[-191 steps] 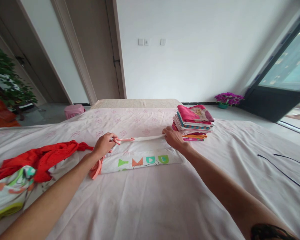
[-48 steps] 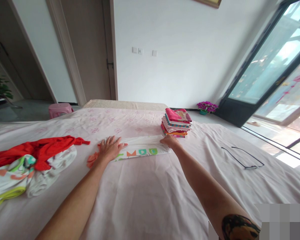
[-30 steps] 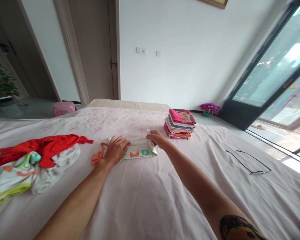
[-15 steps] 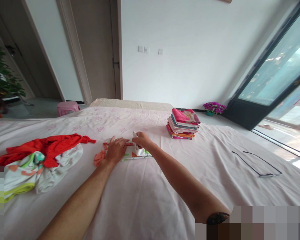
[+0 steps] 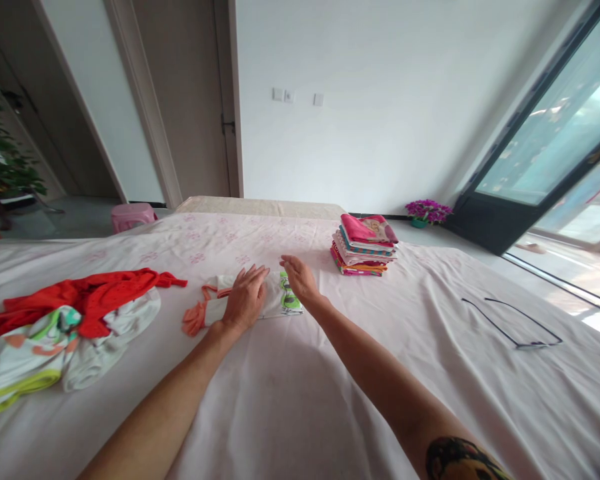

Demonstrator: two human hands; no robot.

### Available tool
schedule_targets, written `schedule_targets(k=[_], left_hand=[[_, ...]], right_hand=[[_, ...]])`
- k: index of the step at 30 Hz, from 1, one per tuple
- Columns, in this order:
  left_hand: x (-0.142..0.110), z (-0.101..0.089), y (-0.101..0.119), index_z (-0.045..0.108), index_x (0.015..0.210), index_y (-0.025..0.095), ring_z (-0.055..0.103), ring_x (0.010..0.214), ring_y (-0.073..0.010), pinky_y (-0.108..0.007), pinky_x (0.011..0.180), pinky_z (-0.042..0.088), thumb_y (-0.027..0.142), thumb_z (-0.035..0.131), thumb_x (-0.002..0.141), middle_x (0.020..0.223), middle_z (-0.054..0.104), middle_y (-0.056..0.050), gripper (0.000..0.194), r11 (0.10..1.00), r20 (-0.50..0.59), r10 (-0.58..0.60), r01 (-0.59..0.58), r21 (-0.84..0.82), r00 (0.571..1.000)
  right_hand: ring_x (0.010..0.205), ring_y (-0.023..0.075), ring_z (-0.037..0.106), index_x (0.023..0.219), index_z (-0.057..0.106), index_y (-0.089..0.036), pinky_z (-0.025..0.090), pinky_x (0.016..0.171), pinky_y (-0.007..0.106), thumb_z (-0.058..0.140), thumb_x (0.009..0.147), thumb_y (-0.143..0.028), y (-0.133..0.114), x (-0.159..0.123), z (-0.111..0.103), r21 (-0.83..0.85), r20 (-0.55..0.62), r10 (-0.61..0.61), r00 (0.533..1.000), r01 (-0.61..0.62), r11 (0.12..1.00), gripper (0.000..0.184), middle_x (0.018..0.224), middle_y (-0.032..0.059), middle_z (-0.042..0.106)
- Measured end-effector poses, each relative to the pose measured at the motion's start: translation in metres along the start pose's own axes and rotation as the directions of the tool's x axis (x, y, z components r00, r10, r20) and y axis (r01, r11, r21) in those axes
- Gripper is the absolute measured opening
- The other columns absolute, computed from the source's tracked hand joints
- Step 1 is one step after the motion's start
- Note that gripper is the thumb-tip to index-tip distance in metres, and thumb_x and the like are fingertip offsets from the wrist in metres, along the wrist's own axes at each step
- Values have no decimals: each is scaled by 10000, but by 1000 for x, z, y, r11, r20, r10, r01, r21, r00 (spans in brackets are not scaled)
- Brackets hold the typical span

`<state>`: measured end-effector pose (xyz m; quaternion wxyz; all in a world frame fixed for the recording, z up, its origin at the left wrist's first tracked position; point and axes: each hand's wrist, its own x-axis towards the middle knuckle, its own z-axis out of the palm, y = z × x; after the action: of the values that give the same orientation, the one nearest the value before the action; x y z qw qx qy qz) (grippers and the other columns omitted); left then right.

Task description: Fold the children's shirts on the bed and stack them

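A small white garment (image 5: 281, 301) with green print and coral trim lies folded into a compact packet on the pale pink bedsheet (image 5: 300, 393). My left hand (image 5: 246, 299) rests flat on top of it, fingers stretched out. My right hand (image 5: 299, 279) lies open at its right end, fingers spread and touching the fold. A coral strap (image 5: 194, 320) sticks out from the packet's left side.
A stack of folded colourful clothes (image 5: 364, 245) stands to the right, further back. A heap of unfolded clothes, red on top (image 5: 80, 296), lies at the left. A thin black wire hanger (image 5: 515, 323) rests on the sheet at the right. A pink stool (image 5: 133, 215) stands beyond the bed.
My right hand carried the garment's right end over to the left, halving the long strip, then let go. Both hands now lie flat on the shorter packet.
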<state>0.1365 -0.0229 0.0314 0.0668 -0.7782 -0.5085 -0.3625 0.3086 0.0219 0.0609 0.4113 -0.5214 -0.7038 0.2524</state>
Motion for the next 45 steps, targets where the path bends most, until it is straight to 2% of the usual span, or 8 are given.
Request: schedule_targets(k=[4, 9, 17, 24, 29, 33, 40, 45], left_hand=[[-8, 12, 8, 474, 1415, 89, 369, 1417, -327, -540, 1170, 249, 360, 403, 972, 1484, 469, -182, 525, 992, 229, 5, -34, 123, 973], [-17, 17, 2, 448, 1442, 133, 337, 1431, -346, -561, 1160, 238, 419, 443, 947, 1528, 399, -195, 572, 980, 356, -111, 42, 196, 928], [-19, 16, 5, 434, 1440, 141, 331, 1430, -344, -540, 1164, 217, 452, 434, 944, 1527, 403, -194, 585, 977, 332, -150, 88, 195, 931], [-20, 12, 6, 418, 1445, 96, 361, 1412, -345, -521, 1157, 245, 434, 415, 958, 1511, 412, -221, 592, 973, 314, -149, 82, 216, 938], [-19, 11, 7, 410, 1451, 104, 363, 1413, -344, -515, 1151, 261, 432, 391, 971, 1510, 418, -213, 582, 974, 308, -151, 88, 210, 939], [-17, 14, 19, 397, 1458, 132, 376, 1411, -315, -519, 1147, 265, 479, 347, 982, 1502, 435, -204, 592, 987, 318, -112, 67, 148, 941], [-12, 15, 54, 458, 1429, 157, 370, 1421, -300, -481, 1162, 246, 469, 387, 974, 1506, 443, -175, 556, 996, 412, 75, -51, -68, 908], [3, -2, 45, 659, 1197, 229, 553, 1266, -275, -415, 1093, 361, 423, 435, 954, 1314, 644, -103, 384, 944, 427, 0, 141, -298, 904]], right_hand=[[1411, 228, 375, 1447, 452, -163, 253, 1169, 415, 307, 1018, -385, 11, -20, 2, -236, 179, -139, 974, 180, 955, 505, 1492, 125, 465], [1496, 233, 159, 1522, 335, -177, 114, 1201, 447, 331, 1018, -410, 28, -34, 6, -468, 432, -71, 899, 290, 835, 555, 1601, 103, 270], [1134, 273, 594, 1276, 585, -119, 428, 931, 354, 478, 944, -351, 27, -13, -14, -524, 48, 190, 981, -137, 841, 419, 1205, 192, 655], [562, 165, 608, 734, 678, -165, 390, 532, 237, 664, 758, -478, 28, 4, -11, -332, 219, 402, 889, -320, 887, 314, 591, 35, 645], [556, 135, 599, 774, 646, -155, 410, 508, 207, 673, 648, -262, 27, -6, 7, 148, 185, 365, 912, -393, 908, 168, 620, 0, 643], [521, 130, 581, 802, 624, -151, 449, 502, 217, 598, 593, -189, 23, -15, -5, 541, 224, 336, 915, -404, 738, 214, 608, -14, 629], [509, 131, 569, 826, 598, -160, 453, 497, 230, 633, 550, -188, 28, -27, -65, 665, 226, 412, 883, -449, 597, 279, 612, -14, 614], [531, 127, 563, 846, 589, -166, 451, 523, 240, 667, 548, -215, 16, -26, -67, 690, 204, 367, 908, -399, 604, 312, 647, -21, 615]])
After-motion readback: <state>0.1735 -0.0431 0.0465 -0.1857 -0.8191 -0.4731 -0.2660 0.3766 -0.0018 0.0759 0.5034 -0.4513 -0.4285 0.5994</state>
